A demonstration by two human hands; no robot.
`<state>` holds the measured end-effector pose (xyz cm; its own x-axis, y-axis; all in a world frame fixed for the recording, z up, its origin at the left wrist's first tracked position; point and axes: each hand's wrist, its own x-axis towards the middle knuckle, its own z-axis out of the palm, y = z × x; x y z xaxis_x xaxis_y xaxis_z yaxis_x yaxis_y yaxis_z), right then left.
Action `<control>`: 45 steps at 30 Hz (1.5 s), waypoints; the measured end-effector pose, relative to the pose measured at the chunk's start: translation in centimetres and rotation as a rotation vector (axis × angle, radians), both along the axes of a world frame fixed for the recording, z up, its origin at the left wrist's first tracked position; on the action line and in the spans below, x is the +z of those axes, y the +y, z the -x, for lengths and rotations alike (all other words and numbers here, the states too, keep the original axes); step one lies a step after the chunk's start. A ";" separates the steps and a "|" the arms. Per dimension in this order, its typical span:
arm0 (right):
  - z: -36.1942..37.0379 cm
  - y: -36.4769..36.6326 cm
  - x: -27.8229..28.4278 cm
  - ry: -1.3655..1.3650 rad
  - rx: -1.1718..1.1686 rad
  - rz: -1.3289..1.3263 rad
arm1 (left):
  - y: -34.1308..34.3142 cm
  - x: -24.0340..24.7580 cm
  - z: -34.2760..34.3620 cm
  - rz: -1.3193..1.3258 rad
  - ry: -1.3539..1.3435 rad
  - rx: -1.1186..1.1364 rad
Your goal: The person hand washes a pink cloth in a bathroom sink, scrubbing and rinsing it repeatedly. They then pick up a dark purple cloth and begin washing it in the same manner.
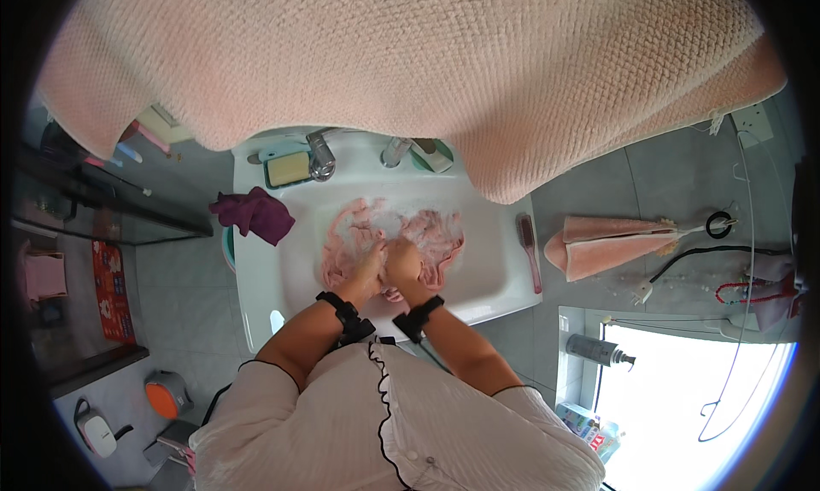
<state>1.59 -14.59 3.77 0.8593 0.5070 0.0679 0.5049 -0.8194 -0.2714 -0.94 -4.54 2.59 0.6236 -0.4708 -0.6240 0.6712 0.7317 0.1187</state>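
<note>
A wet pink cloth (339, 256) lies bunched in soapy water in the white sink (500, 273). My left hand (371, 269) is closed on a fold of it near the middle of the basin. Right beside it my right hand (404, 263) is a fist, also gripping the cloth, and the two hands nearly touch. White suds float around the folds above my hands. What lies between my palms is hidden. Both wrists wear black straps.
A yellow soap bar (288, 168) rests in a dish beside the faucet (322, 156). A purple cloth (254, 215) drapes over the left rim; a pink brush (528, 252) lies on the right rim. A large pink towel (359, 55) hangs across the far side.
</note>
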 end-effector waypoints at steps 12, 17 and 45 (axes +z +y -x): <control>3.1 3.9 3.2 0.230 -0.419 -0.338 | 1.4 -10.9 0.1 -0.424 -0.743 0.279; -0.5 -3.9 -1.8 0.225 -0.192 -0.388 | 0.8 6.0 0.0 -0.031 -0.036 0.106; -0.6 -12.4 30.8 0.216 -0.055 -0.662 | 12.8 28.7 -0.3 -1.166 -1.153 -0.107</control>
<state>2.15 -26.95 34.58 0.9116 0.3732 0.1723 0.3459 -0.4698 -0.8122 -0.68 8.24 31.25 0.9799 -0.1772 0.0916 -0.1184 -0.1471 0.9820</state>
